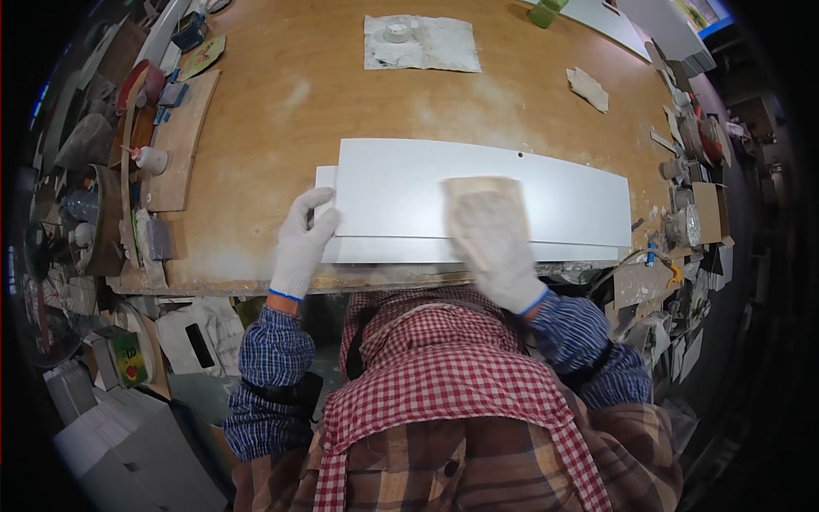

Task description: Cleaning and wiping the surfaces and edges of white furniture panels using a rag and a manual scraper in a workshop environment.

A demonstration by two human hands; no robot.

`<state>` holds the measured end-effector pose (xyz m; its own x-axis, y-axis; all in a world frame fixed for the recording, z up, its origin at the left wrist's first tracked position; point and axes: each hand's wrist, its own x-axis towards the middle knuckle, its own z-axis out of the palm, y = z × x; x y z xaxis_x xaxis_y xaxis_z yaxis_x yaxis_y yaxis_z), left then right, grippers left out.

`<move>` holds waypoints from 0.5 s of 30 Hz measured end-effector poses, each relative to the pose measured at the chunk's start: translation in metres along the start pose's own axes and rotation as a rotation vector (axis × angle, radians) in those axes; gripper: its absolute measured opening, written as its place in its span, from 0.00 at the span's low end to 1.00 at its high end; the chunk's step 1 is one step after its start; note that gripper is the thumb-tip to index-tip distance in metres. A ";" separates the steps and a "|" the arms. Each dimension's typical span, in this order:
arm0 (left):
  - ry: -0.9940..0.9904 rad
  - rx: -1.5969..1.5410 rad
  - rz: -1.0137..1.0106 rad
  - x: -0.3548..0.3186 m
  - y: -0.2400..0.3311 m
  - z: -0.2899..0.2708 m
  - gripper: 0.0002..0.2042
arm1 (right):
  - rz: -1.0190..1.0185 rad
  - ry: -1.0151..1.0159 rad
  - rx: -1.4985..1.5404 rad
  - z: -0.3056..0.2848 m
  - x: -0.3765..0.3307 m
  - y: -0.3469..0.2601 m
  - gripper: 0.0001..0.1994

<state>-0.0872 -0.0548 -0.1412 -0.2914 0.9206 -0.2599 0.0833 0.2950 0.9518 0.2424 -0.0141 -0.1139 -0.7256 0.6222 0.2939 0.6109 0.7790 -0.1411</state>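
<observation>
Two white flat panels lie stacked on a dusty wooden workbench (281, 111); the upper panel (401, 183) sits slightly back from the lower panel (384, 250). My left hand (303, 239), in a white glove, rests with spread fingers on the left end of the panels. My right hand (490, 235), also gloved, presses a tan sanding sheet (478, 184) flat on the upper panel near its middle. A small dark hole (519, 154) shows near the upper panel's far edge.
A grey cloth with a small round dish (418, 43) lies at the bench's back. A crumpled rag (589, 88) sits at the right. Curved wood pieces (183, 136), jars and tools crowd the left edge; cans and scraps (687, 226) crowd the right edge.
</observation>
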 end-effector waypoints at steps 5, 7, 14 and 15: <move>-0.033 0.213 0.183 0.002 0.003 0.008 0.31 | 0.174 -0.048 -0.191 -0.018 -0.038 0.008 0.21; -0.056 0.229 0.180 0.003 0.002 0.008 0.32 | 0.054 0.029 0.017 0.006 -0.002 -0.019 0.22; -0.082 0.263 0.207 0.004 -0.008 -0.003 0.33 | -0.060 0.092 0.303 0.005 0.071 -0.058 0.19; -0.098 0.258 0.209 0.001 -0.008 -0.002 0.33 | 0.006 -0.091 0.197 -0.021 0.063 -0.044 0.18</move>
<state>-0.0901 -0.0570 -0.1486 -0.1502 0.9846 -0.0899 0.3737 0.1407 0.9168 0.1763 -0.0105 -0.0689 -0.7530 0.6246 0.2071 0.5484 0.7696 -0.3270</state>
